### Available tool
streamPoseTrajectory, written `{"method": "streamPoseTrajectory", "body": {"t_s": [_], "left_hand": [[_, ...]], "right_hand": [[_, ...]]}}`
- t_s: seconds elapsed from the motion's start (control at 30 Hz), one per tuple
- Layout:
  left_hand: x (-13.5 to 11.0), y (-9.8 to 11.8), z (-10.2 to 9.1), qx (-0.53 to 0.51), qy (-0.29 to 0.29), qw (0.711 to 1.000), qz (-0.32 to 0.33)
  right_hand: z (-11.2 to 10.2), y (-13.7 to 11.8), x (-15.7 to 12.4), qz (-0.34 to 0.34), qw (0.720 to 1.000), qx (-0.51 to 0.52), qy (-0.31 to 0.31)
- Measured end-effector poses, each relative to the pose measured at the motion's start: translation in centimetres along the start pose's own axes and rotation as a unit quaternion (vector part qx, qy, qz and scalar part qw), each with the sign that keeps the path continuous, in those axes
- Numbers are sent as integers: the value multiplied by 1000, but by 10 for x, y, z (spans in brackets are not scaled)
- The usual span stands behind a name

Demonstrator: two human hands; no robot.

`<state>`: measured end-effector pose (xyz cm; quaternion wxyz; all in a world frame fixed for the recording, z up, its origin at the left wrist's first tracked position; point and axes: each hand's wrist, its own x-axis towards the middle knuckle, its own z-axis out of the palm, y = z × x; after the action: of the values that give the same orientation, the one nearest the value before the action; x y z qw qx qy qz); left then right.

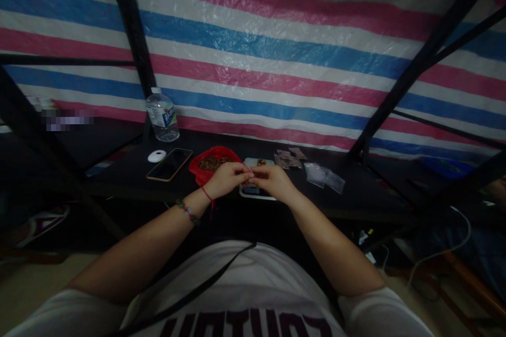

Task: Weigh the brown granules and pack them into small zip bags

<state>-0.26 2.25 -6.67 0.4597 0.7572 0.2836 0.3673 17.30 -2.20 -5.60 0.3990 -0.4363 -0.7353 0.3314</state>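
My left hand [229, 179] and my right hand [275, 184] meet fingertip to fingertip, both pinched on a small plastic bag [248, 168] that the fingers mostly hide. Beneath them lies a small scale [259, 198] with a pale rim and a dark display, partly covered by my hands. Some brown bits sit on its far part. Just left of the scale, an open red bag [205, 176] holds a heap of brown dried pieces [213, 162]. Several small filled bags [288, 159] lie beyond my right hand, and flat clear bags [324, 177] rest farther right.
On the black table [221, 197] at left are a phone [169, 164], a white rounded case [157, 156] and a clear plastic bottle [163, 116]. Dark metal posts [136, 26] frame a striped plastic sheet [256, 52] behind. A cable [468, 231] hangs at right.
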Motion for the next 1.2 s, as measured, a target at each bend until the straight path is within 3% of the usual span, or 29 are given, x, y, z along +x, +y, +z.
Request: {"method": "streamPoseTrajectory", "body": {"t_s": [0.13, 0.27, 0.4, 0.53, 0.7, 0.83, 0.93, 1.07, 1.2], "left_hand": [[0, 1, 0, 1, -5, 1000, 8], [1, 1, 1, 25, -13, 999, 23], [1, 3, 4, 73, 4, 997, 13], [-2, 8, 5, 119, -8, 993, 5], [-6, 13, 4, 152, -42, 987, 8], [-7, 18, 4, 188, -29, 982, 13], [-8, 23, 4, 235, -23, 972, 15], [-6, 25, 4, 254, -21, 966, -36], [-5, 21, 3, 198, -44, 975, -92]], "right_hand": [[-9, 2, 1, 23, 999, 24, -19], [-9, 3, 1, 45, 999, 21, 21], [-5, 3, 1, -7, 995, -63, 73], [-4, -1, 0, -50, 989, -134, 47], [-6, -1, -1, -48, 991, -122, 31], [-9, 0, -1, -62, 989, -134, -5], [-10, 1, -1, -63, 981, -182, 18], [-9, 5, 1, -105, 957, -262, 75], [-6, 3, 0, -143, 929, -339, 46]]}}
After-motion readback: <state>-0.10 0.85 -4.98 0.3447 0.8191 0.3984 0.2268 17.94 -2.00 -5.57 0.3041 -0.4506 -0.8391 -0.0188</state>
